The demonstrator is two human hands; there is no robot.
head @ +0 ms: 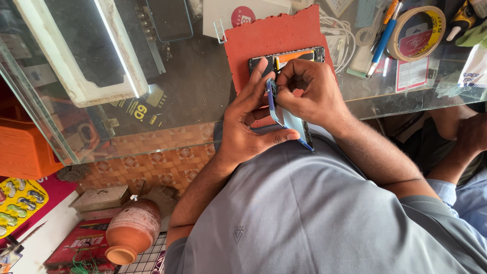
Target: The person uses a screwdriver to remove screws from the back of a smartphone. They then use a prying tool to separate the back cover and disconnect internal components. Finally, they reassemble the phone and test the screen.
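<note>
Your left hand (248,124) grips a blue-edged phone (288,119), tilted on edge above the red mat (264,40) on the glass counter (193,86). Your right hand (309,91) pinches its upper end. Near the mat: tape roll (417,31), blue pen (383,40).

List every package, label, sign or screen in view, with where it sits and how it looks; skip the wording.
White box with a red round label: top centre, under the glass.
Tape roll, yellow with a red label: top right.
Opened phone: on the red mat, by the left hand and right hand.
Yellow-pink card: bottom left.
Red box: bottom left, on the floor.
</note>
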